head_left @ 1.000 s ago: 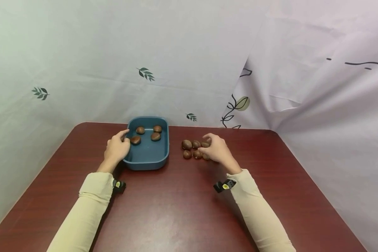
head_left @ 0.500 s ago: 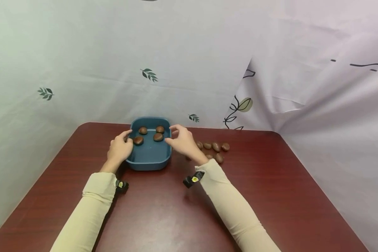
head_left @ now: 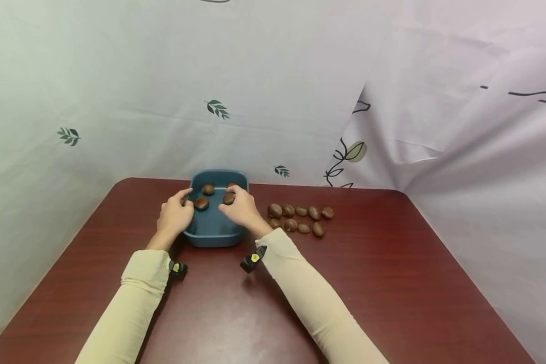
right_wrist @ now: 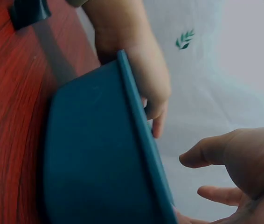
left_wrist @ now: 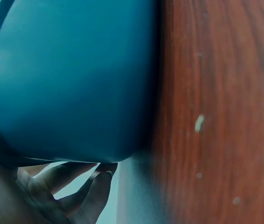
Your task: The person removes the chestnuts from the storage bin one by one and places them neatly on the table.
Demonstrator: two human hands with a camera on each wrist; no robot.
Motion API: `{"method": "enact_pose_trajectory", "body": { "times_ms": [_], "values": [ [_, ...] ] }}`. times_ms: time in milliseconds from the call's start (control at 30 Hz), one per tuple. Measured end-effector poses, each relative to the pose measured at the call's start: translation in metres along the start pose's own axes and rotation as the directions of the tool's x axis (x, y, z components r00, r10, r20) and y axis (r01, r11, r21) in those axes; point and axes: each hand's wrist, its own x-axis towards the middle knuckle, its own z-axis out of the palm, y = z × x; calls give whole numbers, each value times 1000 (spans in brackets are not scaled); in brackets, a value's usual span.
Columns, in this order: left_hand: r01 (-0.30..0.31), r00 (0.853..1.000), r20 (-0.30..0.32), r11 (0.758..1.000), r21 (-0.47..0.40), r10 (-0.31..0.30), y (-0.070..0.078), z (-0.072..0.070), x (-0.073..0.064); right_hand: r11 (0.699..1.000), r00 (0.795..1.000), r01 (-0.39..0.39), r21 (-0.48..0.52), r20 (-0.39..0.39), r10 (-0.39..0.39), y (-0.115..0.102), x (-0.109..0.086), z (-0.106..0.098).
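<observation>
A deep blue tray (head_left: 214,241) stands on the table, several brown chestnuts (head_left: 201,203) lying in it. My left hand (head_left: 175,215) grips its left rim; in the left wrist view, the fingers (left_wrist: 94,196) curl against the tray's outer wall (left_wrist: 71,84). My right hand (head_left: 243,210) is over the tray's right side, thumb and forefinger spread around a chestnut (head_left: 229,198) inside. Behind it another chestnut (head_left: 231,186) is partly hidden by the fingers. In the right wrist view, the right hand (right_wrist: 258,168) is above the rim, thumb and fingers apart, with nothing held.
Right of the tray, several more chestnuts (head_left: 302,211) lie in two rough rows on the dark red table (head_left: 391,283). A pale cloth (head_left: 164,91) with leaf prints hangs behind the table's back edge. Small black cameras (head_left: 252,258) are strapped to both wrists.
My right hand has moved left from the chestnuts on the table to inside the tray's area. The left hand keeps its grip on the rim. The view has shifted slightly.
</observation>
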Motion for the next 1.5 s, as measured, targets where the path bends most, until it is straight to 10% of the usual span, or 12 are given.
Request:
{"method": "enact_pose_trajectory", "body": {
  "times_ms": [1033,1500],
  "values": [
    [4,1000,-15,1000,-5,-4,-1,2,-1,958,959,-284,-37,-17,284,3,44,39],
    [-8,1000,-22,1000,-3,7,-1,2,1,960,979,-205,-191,-27,204,13,48,44]
  ]
}}
